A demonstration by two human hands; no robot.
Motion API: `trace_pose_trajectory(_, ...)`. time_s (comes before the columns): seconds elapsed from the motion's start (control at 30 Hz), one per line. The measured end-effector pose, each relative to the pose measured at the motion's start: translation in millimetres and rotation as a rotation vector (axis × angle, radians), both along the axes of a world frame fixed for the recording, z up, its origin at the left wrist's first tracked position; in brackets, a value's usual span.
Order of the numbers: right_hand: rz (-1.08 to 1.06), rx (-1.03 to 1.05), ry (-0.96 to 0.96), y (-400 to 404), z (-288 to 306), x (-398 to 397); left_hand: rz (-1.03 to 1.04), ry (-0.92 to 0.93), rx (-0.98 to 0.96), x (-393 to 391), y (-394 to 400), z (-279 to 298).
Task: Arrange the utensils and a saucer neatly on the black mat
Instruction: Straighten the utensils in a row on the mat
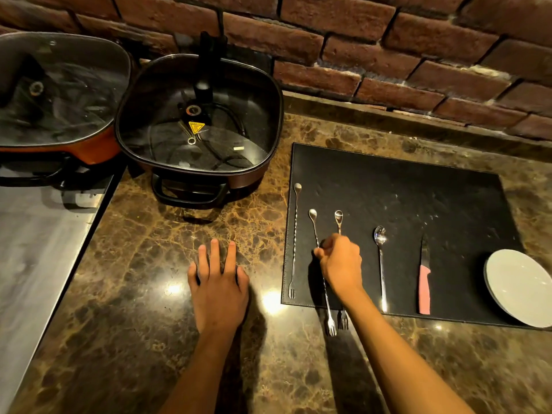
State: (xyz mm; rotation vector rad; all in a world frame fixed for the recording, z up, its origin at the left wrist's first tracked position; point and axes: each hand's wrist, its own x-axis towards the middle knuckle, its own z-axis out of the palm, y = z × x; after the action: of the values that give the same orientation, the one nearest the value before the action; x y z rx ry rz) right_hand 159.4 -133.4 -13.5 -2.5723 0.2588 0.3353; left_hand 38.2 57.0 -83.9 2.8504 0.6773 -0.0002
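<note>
Three long twisted-stem bar spoons lie at the left of the black mat (403, 186), each with a small bowl at the far end and a little fork at the near end. The leftmost bar spoon (295, 240) lies wholly on the mat along its left edge. The right hand (340, 264) pinches the stem of the second bar spoon (316, 234) between fingertips and thumb; its fork end sticks out past the mat's near edge over the desk (149, 249). The third bar spoon (338, 218) runs beneath that hand, its fork also past the edge. To the right lie a plain spoon (380, 258), then a pink-handled knife (424, 279), blade pointing away. The white saucer (519, 286) sits on the mat's near right corner, overhanging it. The left hand (219, 282) rests flat on the desk, fingers spread, holding nothing. Two lidded electric pans stand at the far left.
</note>
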Motion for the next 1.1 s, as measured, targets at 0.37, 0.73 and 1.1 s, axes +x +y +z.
trace_pose_trajectory(0.37, 0.035, -0.032, -0.032, 16.2, -2.2, 16.0, 0.004, -0.009, -0.011, -0.5, -0.7, 2.5)
trace_pose_trajectory(0.73, 0.036, -0.039, -0.041, 32.4, -3.5, 44.8, -0.001, -0.02, -0.013, -1.2, -0.6, 1.8)
trace_pose_trajectory(1.1, -0.079, -0.039, -0.064, -28.6, 4.4, 12.2, -0.007, 0.0, 0.002, -0.6, 0.7, -2.0)
